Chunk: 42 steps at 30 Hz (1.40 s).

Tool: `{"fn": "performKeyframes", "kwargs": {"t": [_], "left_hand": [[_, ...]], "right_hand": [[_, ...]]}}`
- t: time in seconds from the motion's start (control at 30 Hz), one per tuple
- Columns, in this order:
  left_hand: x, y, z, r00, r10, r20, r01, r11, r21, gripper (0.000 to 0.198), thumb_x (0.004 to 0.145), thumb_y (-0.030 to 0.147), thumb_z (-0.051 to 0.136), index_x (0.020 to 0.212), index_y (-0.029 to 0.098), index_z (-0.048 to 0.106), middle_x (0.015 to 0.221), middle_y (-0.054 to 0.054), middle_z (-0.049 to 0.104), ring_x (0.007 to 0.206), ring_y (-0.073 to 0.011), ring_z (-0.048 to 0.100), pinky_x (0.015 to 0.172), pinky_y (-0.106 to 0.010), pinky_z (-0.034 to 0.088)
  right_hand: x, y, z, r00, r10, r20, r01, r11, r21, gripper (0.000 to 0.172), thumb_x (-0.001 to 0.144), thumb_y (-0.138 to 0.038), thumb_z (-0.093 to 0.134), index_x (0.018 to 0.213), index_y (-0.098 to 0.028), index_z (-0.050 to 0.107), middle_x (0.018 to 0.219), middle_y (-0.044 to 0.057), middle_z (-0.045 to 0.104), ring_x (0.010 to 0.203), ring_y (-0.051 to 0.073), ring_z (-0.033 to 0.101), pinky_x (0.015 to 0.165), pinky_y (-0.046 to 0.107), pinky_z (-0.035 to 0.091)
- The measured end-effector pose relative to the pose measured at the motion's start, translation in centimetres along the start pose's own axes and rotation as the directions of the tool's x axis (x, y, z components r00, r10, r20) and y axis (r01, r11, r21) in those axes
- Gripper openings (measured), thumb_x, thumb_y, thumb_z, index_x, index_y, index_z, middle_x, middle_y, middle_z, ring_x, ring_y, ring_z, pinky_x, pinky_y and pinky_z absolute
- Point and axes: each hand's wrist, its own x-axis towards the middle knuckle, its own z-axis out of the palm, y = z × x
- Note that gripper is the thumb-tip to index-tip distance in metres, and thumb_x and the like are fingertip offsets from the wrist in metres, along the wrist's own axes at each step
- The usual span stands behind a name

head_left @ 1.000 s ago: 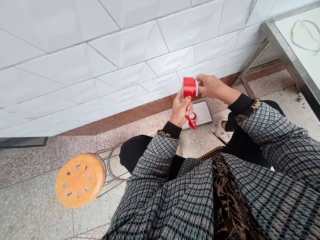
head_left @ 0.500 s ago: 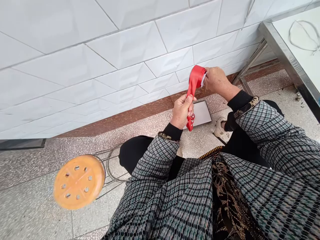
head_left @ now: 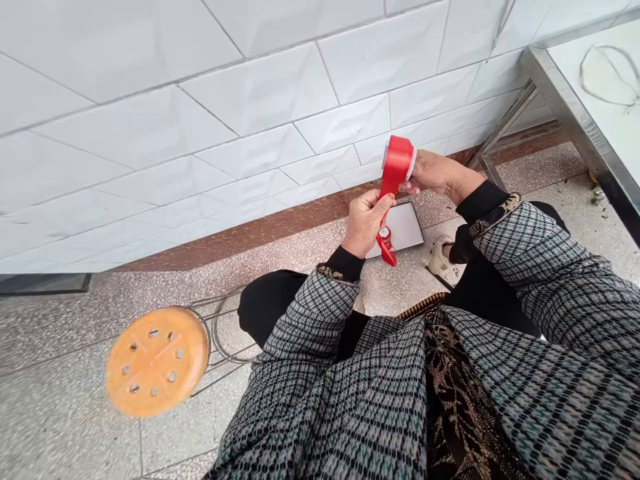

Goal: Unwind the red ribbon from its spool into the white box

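My right hand (head_left: 434, 175) grips a spool of red ribbon (head_left: 398, 160) with white end discs, held up in front of the tiled wall. A strip of the ribbon runs down from the spool into my left hand (head_left: 364, 222), which pinches it. The loose red ribbon end (head_left: 387, 250) hangs below that hand. Both hands are closed. A white flat board (head_left: 404, 227) lies on the floor behind the hands.
An orange round stool (head_left: 157, 361) with holes in its seat and a wire frame stands at lower left. A steel-edged table (head_left: 580, 113) with a wire loop on top is at upper right. The white tiled wall (head_left: 200, 120) meets the speckled floor.
My right hand drew the spool up and to the right, away from my left hand, unrolling a length of ribbon, then settled slightly lower. My left hand stayed pinching the strip.
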Motion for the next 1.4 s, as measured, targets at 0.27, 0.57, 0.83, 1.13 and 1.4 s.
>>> {"fn": "performKeyframes", "kwargs": {"t": [0.27, 0.57, 0.83, 1.13, 1.4], "left_hand": [[1.1, -1.1, -1.1, 0.993, 0.054, 0.104, -0.047, 0.996, -0.076, 0.098, 0.069, 0.063, 0.103, 0.152, 0.029, 0.062, 0.062, 0.012, 0.054, 0.04, -0.0037, 0.033, 0.041, -0.023, 0.027], [0.2, 0.2, -0.7, 0.997, -0.075, 0.032, 0.079, 0.985, -0.153, 0.077, 0.077, 0.063, 0.097, 0.136, 0.025, 0.066, 0.061, 0.012, 0.051, 0.037, -0.0031, 0.031, 0.038, -0.022, 0.021], [-0.1, 0.6, 0.3, 0.987, -0.151, 0.047, 0.157, 0.974, -0.162, 0.054, 0.084, 0.066, 0.091, 0.102, 0.023, 0.064, 0.051, 0.014, 0.043, 0.035, -0.004, 0.026, 0.037, -0.023, 0.015], [-0.2, 0.5, 0.2, 0.996, -0.089, -0.028, 0.088, 0.996, -0.014, 0.054, 0.085, 0.069, 0.087, 0.077, 0.02, 0.067, 0.047, 0.01, 0.041, 0.038, -0.0042, 0.027, 0.039, -0.024, 0.018], [-0.1, 0.2, 0.0, 0.996, -0.088, -0.032, 0.089, 0.996, 0.026, 0.054, 0.087, 0.071, 0.085, 0.075, 0.021, 0.068, 0.047, 0.01, 0.039, 0.039, -0.0045, 0.027, 0.041, -0.023, 0.019]], "right_hand": [[0.0, 0.9, 1.0, 0.894, 0.187, 0.408, -0.253, 0.961, 0.114, 0.051, 0.103, -0.057, 0.074, 0.076, -0.021, 0.051, 0.052, -0.012, 0.038, 0.041, 0.003, 0.024, 0.06, 0.022, 0.057], [-0.9, -1.5, 1.9, 0.992, 0.071, -0.105, -0.114, 0.863, -0.493, 0.029, 0.105, -0.038, 0.066, 0.084, -0.019, 0.061, 0.07, 0.004, 0.067, 0.063, 0.015, 0.061, 0.068, 0.027, 0.054], [-1.0, -1.8, 1.3, 0.936, -0.24, -0.259, -0.19, 0.277, -0.942, 0.015, 0.102, -0.023, 0.059, 0.108, -0.016, 0.07, 0.108, 0.018, 0.08, 0.107, 0.034, 0.074, 0.088, 0.038, 0.051], [0.7, 0.0, -2.3, 0.902, -0.202, -0.381, -0.262, 0.444, -0.857, 0.017, 0.103, -0.017, 0.055, 0.098, -0.013, 0.071, 0.08, 0.012, 0.071, 0.091, 0.031, 0.073, 0.089, 0.041, 0.056], [-0.5, -1.2, -0.3, 0.972, 0.098, -0.214, -0.158, 0.945, -0.285, 0.044, 0.113, -0.039, 0.058, 0.072, -0.023, 0.052, 0.055, -0.002, 0.051, 0.05, 0.013, 0.044, 0.056, 0.027, 0.04]]}}
